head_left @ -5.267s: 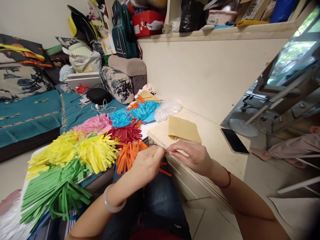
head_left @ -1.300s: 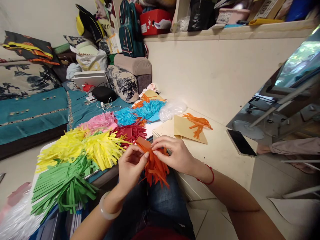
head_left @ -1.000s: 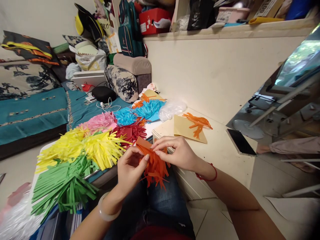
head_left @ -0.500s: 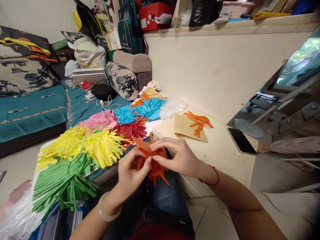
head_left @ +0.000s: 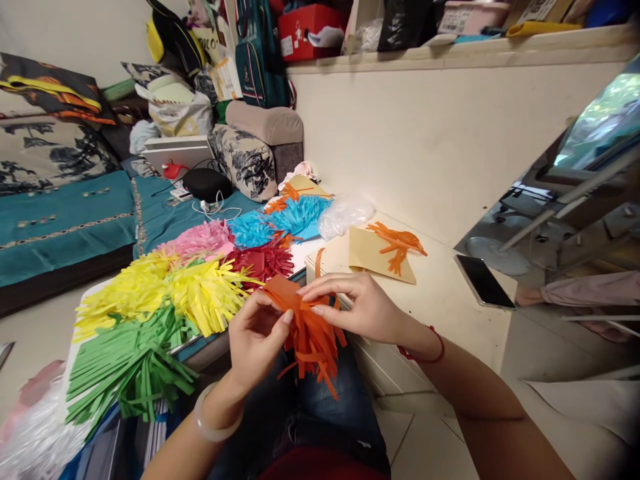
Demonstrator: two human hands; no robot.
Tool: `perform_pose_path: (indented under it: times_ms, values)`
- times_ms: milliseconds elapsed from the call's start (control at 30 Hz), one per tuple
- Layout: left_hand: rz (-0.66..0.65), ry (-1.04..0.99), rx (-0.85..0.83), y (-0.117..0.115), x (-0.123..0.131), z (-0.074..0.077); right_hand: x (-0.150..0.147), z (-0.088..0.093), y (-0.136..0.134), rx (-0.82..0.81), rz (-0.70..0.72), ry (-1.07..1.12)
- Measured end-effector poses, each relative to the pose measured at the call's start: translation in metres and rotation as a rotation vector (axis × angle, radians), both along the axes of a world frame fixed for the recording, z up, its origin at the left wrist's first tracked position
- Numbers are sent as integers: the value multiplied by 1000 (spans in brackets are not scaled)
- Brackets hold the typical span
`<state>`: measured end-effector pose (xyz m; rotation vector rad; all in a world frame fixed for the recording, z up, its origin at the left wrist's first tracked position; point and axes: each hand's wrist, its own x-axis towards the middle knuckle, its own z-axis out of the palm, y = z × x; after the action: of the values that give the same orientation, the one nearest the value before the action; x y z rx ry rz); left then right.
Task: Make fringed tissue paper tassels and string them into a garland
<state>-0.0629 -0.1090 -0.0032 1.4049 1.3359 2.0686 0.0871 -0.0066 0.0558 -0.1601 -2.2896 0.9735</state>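
Note:
My left hand point(head_left: 257, 337) and my right hand point(head_left: 353, 308) both pinch a bunch of orange fringed paper strips point(head_left: 307, 333) held over my lap, its strips hanging down. One loose orange strip point(head_left: 319, 261) curls up just above my right fingers. A tan envelope point(head_left: 373, 257) with a small pile of folded orange strips point(head_left: 397, 241) on it lies on the cream table point(head_left: 440, 300) beyond my right hand. Left of my hands lie fringed paper piles: red point(head_left: 260, 260), yellow point(head_left: 173, 290), green point(head_left: 125, 367), pink point(head_left: 197, 240) and blue point(head_left: 280, 220).
A black phone point(head_left: 484, 281) lies on the table's right side, a clear plastic bag point(head_left: 345, 215) at its far edge. A teal-covered bed point(head_left: 65, 227) with a black pouch and cables stands at the left. Another person's leg point(head_left: 585, 291) shows at the right.
Five seconds ago my hands pinched one strip at the table edge and the envelope was bare. Now they hold the orange bunch over my lap, orange pieces lie on the envelope, and a strip sticks up.

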Motion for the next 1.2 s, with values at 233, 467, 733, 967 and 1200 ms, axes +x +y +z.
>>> perform_pose_path:
  times_ms: [233, 467, 733, 967, 1200]
  values:
    - [65, 32, 35, 0, 4, 4, -1, -4, -7, 171, -79, 85]
    - [-19, 16, -9, -2, 1, 2, -3, -4, -3, 62, -51, 92]
    - [-102, -110, 57, -4, -13, -11, 11, 9, 9, -114, -19, -91]
    - [-64, -140, 57, -6, -14, -13, 16, 14, 0, 178, -106, -73]
    - [-257, -254, -59, -2, -25, -19, 9, 8, 3, 163, -236, 106]
